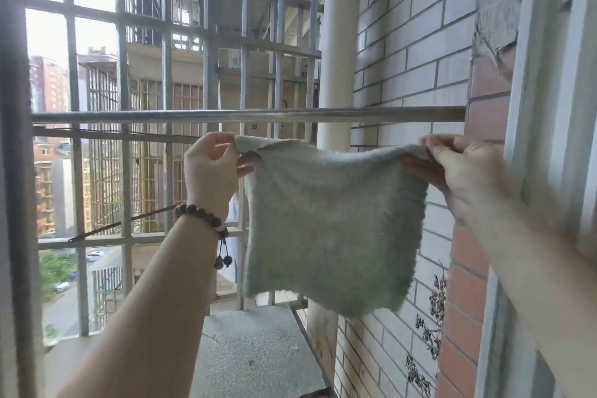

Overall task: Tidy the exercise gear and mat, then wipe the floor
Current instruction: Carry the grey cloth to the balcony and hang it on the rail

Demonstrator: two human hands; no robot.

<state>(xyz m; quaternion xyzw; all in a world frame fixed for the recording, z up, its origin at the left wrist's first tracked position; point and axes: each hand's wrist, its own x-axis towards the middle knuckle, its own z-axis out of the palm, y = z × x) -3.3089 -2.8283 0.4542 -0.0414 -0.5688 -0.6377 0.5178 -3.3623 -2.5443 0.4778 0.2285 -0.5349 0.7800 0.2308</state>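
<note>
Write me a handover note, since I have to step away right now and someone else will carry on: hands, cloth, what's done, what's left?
Left hand: pinches the top left corner of the pale green cloth.
Right hand: pinches the top right corner.
Cloth: spread flat between both hands, hanging free just below the metal rail, not touching it, in front of the window bars.
Done: cannot tell from this view; gear, mat and floor are out of sight.
Left: probably drape the cloth over the rail.
</note>
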